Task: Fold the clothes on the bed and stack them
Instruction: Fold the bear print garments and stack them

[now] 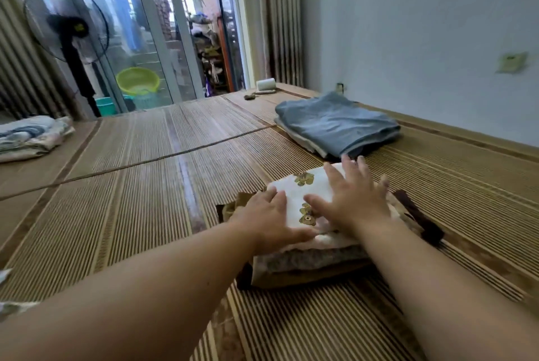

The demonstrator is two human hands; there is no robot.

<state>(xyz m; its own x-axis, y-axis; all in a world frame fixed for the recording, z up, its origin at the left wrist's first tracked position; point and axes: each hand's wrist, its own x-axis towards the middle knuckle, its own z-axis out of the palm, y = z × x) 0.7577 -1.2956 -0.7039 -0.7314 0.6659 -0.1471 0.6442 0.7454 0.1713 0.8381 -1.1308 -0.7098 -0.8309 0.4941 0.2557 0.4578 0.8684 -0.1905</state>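
- Two bare arms reach forward from the camera over the bed (131, 214), which is covered by a striped woven mat.
- The left hand (269, 214) rests on the left edge of the stack (306, 261), fingers relaxed and holding nothing.
- The right hand (354, 197) lies flat on top, fingers spread wide and pressing down, nothing gripped.
- The stack sits mid-bed, just below the hands: a white piece (294, 188) on top, with grey and brown folded layers under it.
- A blue pile (335, 124) lies folded just beyond, near the wall, with paler layers beneath it.
- A pale pile (32, 136) sits well apart at the bed's left side and looks folded too.
- Progress, as I judge it: folding looks nearly done, and this step is smoothing the top piece.
- Possibly left: merging the separate piles, and a scrap (4, 274) of cloth at the left edge of view, too little shown to tell what it is.
- Writing: none readable. The white piece carries small brown bear prints, no label or brand visible.
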